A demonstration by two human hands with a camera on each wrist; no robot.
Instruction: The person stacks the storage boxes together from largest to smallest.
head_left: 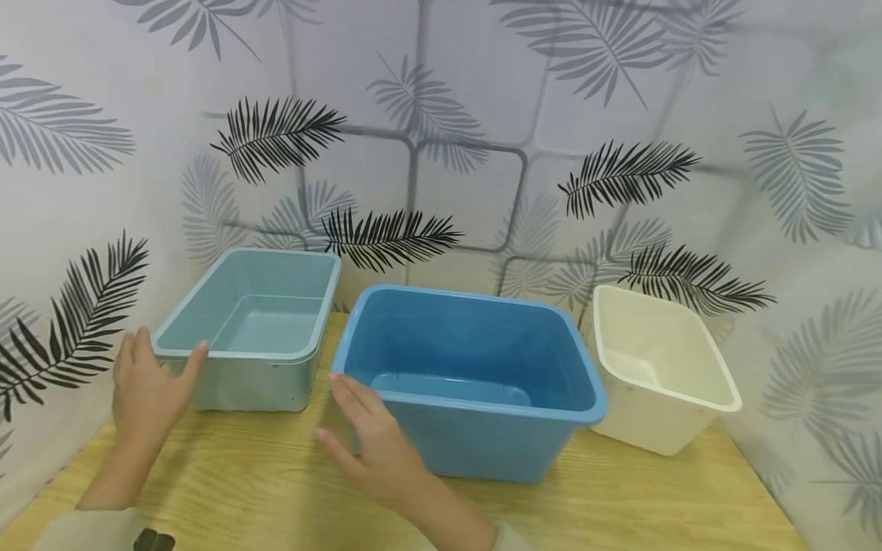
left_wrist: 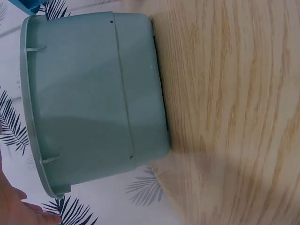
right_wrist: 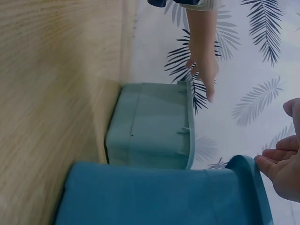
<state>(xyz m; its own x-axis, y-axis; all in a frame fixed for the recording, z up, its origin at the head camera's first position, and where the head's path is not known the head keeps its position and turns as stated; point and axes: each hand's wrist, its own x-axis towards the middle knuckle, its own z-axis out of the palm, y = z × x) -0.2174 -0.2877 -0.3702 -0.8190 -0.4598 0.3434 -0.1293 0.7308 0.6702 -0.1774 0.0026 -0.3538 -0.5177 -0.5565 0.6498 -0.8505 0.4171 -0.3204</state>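
Note:
A pale teal plastic bin [head_left: 248, 386] stands at the left of the table, its inside bare. My left hand [head_left: 148, 398] is at its front left corner, fingers extended and thumb spread near the front rim. The left wrist view shows that bin's outer wall [left_wrist: 79, 93], with part of the hand [left_wrist: 18, 206] beside the rim. In the middle stands a larger blue bin [head_left: 482, 444], also with nothing inside. My right hand [head_left: 382, 455] is at its front left corner, fingertips right at the rim, as the right wrist view also shows the hand [right_wrist: 283, 171] there.
A cream bin [head_left: 654, 417] stands to the right, close beside the blue one. All three sit on a wood-grain table [head_left: 262, 482]. Behind and at the sides hangs a white cloth [head_left: 475, 99] with a leaf print.

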